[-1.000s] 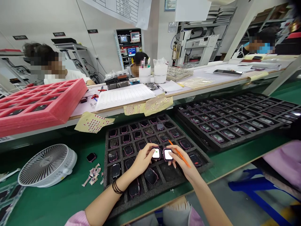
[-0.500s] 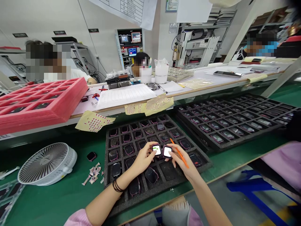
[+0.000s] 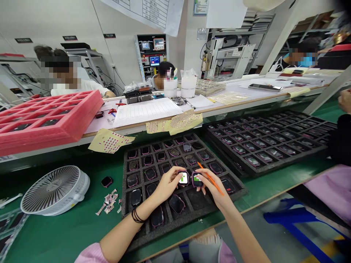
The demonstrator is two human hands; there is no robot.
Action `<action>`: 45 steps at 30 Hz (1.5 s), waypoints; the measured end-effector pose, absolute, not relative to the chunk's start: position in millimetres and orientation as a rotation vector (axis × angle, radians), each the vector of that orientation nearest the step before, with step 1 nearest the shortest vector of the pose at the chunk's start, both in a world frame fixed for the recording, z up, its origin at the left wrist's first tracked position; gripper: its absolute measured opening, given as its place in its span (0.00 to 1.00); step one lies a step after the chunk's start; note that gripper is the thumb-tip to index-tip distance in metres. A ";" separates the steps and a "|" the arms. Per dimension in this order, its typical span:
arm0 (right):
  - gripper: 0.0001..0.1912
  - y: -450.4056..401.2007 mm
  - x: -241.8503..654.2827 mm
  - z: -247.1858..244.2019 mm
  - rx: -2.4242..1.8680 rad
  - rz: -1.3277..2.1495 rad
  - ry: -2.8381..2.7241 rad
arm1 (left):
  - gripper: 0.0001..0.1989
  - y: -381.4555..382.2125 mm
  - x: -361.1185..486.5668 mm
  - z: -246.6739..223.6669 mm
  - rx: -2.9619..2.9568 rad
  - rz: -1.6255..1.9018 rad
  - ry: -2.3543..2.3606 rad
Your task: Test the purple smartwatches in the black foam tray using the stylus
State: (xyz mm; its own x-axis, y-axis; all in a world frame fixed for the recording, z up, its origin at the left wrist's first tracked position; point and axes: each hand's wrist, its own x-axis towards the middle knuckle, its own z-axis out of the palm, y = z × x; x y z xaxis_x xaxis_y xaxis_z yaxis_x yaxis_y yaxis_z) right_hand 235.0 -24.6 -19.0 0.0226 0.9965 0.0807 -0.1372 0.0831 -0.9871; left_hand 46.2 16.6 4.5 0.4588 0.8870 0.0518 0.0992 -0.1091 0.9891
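Observation:
My left hand [image 3: 169, 183] grips a smartwatch [image 3: 183, 178] by its edges, its lit screen white with a patch of green. A second smartwatch [image 3: 197, 179], showing green and white on a partly dark screen, is in my right hand [image 3: 213, 186], with the thumb on its face. An orange stick-like tool [image 3: 210, 178] lies across the fingers of that same hand. Both watches are side by side above a black foam tray [image 3: 175, 220], whose compartments hold many dark-screened watches. One compartment [image 3: 197, 199] below my right hand holds no watch.
A white fan [image 3: 55, 190] stands at left, near a loose watch [image 3: 106, 181] and paper scraps [image 3: 109, 202]. Another black tray [image 3: 274, 142] lies to the right. A shelf with a red foam tray [image 3: 82, 120] and papers runs behind. Co-workers sit beyond; another person's hand [image 3: 345, 100] shows far right.
The left watch's green area has changed shape. The right watch's screen has gone from white to green, white and dark. My hands have barely moved. Another person's hand has appeared at far right.

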 end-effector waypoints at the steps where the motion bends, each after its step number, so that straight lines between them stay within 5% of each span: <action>1: 0.17 -25.1 234.9 -18.5 -1.053 1.200 -1.130 | 0.20 17.0 46.3 3.6 1.542 0.845 0.892; 45: 0.20 -22.6 233.2 -21.4 -1.070 1.190 -1.117 | 0.17 18.5 46.1 -2.9 1.559 0.881 0.909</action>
